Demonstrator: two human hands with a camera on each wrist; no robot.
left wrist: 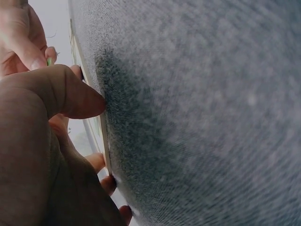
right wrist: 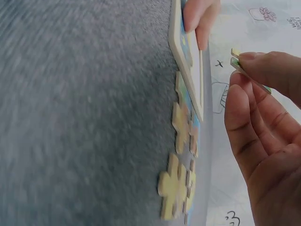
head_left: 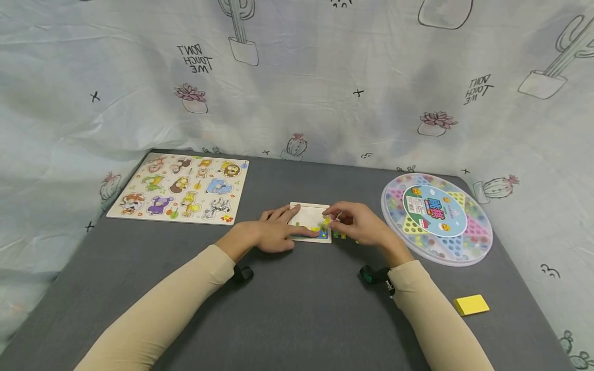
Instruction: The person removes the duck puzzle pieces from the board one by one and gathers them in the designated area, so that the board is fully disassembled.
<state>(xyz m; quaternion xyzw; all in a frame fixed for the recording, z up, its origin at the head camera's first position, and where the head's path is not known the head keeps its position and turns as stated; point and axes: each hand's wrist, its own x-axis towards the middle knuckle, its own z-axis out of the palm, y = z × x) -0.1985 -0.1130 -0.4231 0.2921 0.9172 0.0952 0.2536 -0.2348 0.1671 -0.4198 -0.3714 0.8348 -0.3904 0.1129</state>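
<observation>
A small wooden puzzle tray (head_left: 310,210) lies on the grey table, with a few coloured pieces along its near edge. My left hand (head_left: 274,234) rests over its left side, one straight finger reaching across the pieces. In the left wrist view the left thumb (left wrist: 87,96) touches the tray's edge. My right hand (head_left: 359,222) pinches a jigsaw piece above the tray's right end. The right wrist view shows this jigsaw piece (right wrist: 242,68) between thumb and fingers, tilted. Loose jigsaw pieces (right wrist: 174,186) lie beside the tray, partly hidden by the right hand in the head view.
An animal puzzle board (head_left: 185,188) lies at the back left. At the right is a round game board (head_left: 436,219) with a clear rim. A yellow block (head_left: 471,305) sits near the right table edge. A printed curtain (head_left: 315,82) hangs behind.
</observation>
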